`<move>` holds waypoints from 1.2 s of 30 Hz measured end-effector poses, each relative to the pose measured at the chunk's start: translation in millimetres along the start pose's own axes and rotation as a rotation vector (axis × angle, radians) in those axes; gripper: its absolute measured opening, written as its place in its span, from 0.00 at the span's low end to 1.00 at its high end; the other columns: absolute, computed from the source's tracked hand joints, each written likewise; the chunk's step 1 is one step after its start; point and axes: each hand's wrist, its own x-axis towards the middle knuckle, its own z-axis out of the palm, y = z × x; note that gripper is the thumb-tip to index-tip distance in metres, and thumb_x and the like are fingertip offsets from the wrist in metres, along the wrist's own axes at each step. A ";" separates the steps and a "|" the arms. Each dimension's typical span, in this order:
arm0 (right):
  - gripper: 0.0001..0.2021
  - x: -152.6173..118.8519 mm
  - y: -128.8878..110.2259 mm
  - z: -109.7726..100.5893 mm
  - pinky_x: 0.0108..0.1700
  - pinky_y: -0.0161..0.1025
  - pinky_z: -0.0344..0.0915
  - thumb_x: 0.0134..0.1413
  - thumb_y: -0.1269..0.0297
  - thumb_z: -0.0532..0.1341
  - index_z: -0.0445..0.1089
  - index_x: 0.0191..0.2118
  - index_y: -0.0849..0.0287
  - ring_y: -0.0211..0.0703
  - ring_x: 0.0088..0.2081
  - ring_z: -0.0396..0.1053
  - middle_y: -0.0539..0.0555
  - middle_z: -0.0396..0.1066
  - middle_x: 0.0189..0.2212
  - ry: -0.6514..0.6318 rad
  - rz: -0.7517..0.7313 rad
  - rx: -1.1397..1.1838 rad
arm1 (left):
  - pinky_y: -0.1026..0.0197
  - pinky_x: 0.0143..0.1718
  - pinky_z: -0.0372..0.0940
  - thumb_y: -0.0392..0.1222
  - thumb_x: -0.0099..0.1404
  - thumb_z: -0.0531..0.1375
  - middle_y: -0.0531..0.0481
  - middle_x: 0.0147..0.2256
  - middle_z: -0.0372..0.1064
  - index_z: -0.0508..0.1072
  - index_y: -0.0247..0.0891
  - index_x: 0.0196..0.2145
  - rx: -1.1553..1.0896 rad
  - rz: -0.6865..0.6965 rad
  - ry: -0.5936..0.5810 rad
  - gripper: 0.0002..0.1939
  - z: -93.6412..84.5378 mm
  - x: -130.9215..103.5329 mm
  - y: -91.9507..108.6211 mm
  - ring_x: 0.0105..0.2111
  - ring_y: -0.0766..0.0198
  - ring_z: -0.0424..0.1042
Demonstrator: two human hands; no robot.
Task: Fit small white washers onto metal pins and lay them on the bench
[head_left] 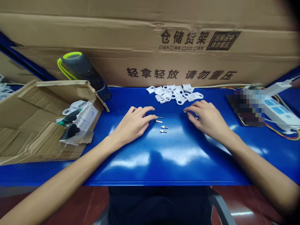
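Observation:
My left hand [132,125] rests low over the blue table with its fingers apart. One fingertip touches or nearly touches a thin metal pin [159,117]. Just below lies a flat brass-coloured strip [159,121], then two small metal pieces with prongs, an upper piece [164,127] and a lower piece [163,131]. To the right, my right hand [206,118] is curled, palm down, around small shiny metal parts [197,116]; another bit shows at its index fingertip. Their exact shape is too small to tell. Behind both hands is a pile of white plastic pieces with round holes [174,93].
An open cardboard box [30,103] at the left holds white pieces, a green-and-black tool and a torn bag. Behind it leans a dark bottle [86,68]. At the right are a blurred-out phone [246,109], a white power strip [278,109] and wires. Large cardboard [145,40] stands at the back.

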 end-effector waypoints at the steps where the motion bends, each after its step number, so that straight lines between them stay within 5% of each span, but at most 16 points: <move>1: 0.16 0.1 -1.6 -0.5 0.46 0.49 0.62 0.70 0.65 0.55 0.81 0.50 0.57 0.57 0.47 0.71 0.62 0.79 0.45 0.009 0.011 -0.023 | 0.49 0.48 0.61 0.36 0.79 0.52 0.42 0.65 0.69 0.77 0.44 0.58 -0.008 -0.005 0.010 0.18 -0.1 0.0 0.5 0.50 0.52 0.73; 9: 0.17 1.7 11.7 -0.5 0.46 0.48 0.62 0.72 0.59 0.55 0.81 0.52 0.56 0.57 0.48 0.70 0.62 0.79 0.47 -0.024 0.049 -0.048 | 0.51 0.46 0.59 0.43 0.82 0.52 0.42 0.58 0.74 0.78 0.41 0.57 -0.025 0.021 0.020 0.17 2.7 1.3 8.5 0.47 0.54 0.73; 19: 0.18 3.3 0.8 12.9 0.43 0.49 0.60 0.74 0.57 0.55 0.83 0.47 0.55 0.57 0.44 0.69 0.62 0.79 0.42 0.034 -0.008 -0.015 | 0.52 0.46 0.58 0.48 0.82 0.54 0.46 0.54 0.76 0.82 0.44 0.48 -0.146 -0.032 0.022 0.17 8.6 3.2 8.9 0.47 0.57 0.72; 29: 0.17 -1.4 -51.3 11.6 0.51 0.51 0.69 0.74 0.54 0.60 0.77 0.60 0.53 0.54 0.48 0.73 0.61 0.78 0.50 -0.050 -0.249 0.334 | 0.53 0.47 0.59 0.46 0.82 0.53 0.45 0.51 0.77 0.80 0.42 0.48 -0.157 -0.037 0.029 0.16 9.4 2.0 8.6 0.46 0.58 0.72; 36: 0.14 -6.4 -69.5 25.8 0.49 0.44 0.73 0.77 0.63 0.56 0.79 0.52 0.56 0.47 0.44 0.75 0.59 0.78 0.44 -0.057 -0.444 0.558 | 0.53 0.46 0.58 0.45 0.82 0.53 0.46 0.51 0.77 0.80 0.42 0.48 -0.164 -0.031 0.021 0.15 9.4 0.9 8.7 0.46 0.58 0.73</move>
